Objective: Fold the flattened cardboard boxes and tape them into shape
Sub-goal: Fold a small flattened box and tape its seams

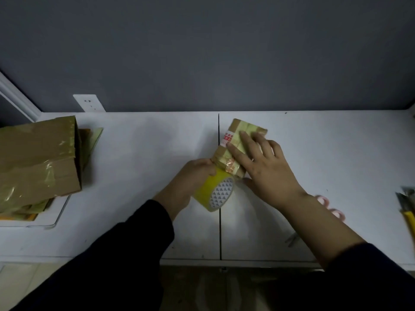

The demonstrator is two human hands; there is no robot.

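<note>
Where the two hands meet, a small cardboard box (pixel 241 127) lies on the white surface (pixel 134 153), folded into shape. It is brown, banded with yellowish tape, and carries a white label with red print on its left edge. Glossy tape wrinkles over its near end. The right hand (pixel 262 167) lies flat on top of the box, fingers straight and spread, thumb down beside the near corner. The left hand (pixel 193 178) curls round a yellow tape roll (pixel 215 189) held against the box's near end, with the roll's patterned core facing the camera. Both forearms reach forward in dark sleeves. Far to the left of the left hand sits a large taped carton (pixel 38 158). Pink-handled scissors (pixel 330 207) show blurred just behind the right forearm.
</note>
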